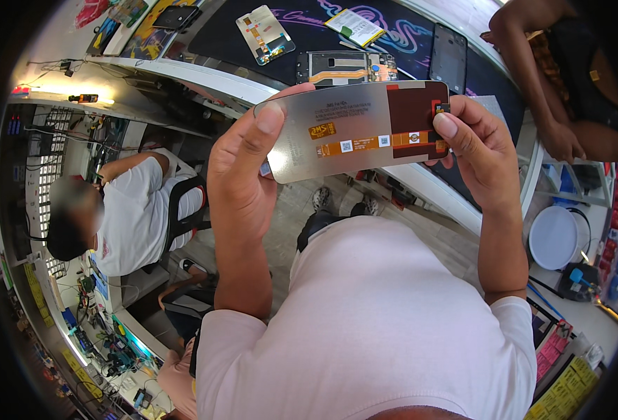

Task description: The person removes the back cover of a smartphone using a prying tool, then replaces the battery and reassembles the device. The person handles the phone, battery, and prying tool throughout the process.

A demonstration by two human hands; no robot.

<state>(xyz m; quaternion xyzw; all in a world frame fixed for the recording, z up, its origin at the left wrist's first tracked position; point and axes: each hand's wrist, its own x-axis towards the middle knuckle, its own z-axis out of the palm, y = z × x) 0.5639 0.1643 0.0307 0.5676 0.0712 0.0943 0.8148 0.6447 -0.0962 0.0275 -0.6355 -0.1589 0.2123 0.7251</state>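
Between my two hands I hold up a phone screen panel point(354, 133), its silvery back facing me, with orange flex cable and a dark brown section toward its right end. My left hand point(246, 150) grips the left end, thumb on the back face and fingers behind. My right hand point(478, 143) pinches the right edge, its thumb by the small flex connector point(440, 108). Just beyond, on the bench, lies an opened phone point(347, 68) with an orange ribbon across it; the raised panel overlaps its near side.
On the dark printed mat point(218, 38) rest another screen panel point(265, 35), a phone battery point(355, 26) and a dark phone frame point(448, 54). A person point(540, 77) stands at the far right; another point(141, 210) sits at the left. A white round lid point(553, 238) is at right.
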